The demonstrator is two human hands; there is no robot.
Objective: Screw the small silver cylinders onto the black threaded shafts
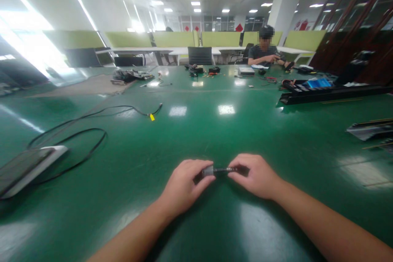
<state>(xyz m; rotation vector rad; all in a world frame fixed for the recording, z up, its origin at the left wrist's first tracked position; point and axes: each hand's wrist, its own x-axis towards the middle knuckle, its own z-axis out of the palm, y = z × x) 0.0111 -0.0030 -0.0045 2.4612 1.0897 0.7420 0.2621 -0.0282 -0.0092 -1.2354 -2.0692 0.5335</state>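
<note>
A slim, dark, pen-like object [221,170] is held level between my two hands, low over the green table. Its thicker grey end [208,170] is pinched between the thumb and fingers of my left hand [187,182]. My right hand [256,176] grips the thin black end, where small light marks show. Part of each end is covered by my fingers, so its exact kind cannot be made out.
At the left, a flat device [29,168] with a pale edge lies near a looping black cable [95,147] bearing a yellow tag [152,117]. Long black rails [331,94] lie at right. Beyond the table's far edge sits a person [262,51]; electronic parts [132,75] lie far left.
</note>
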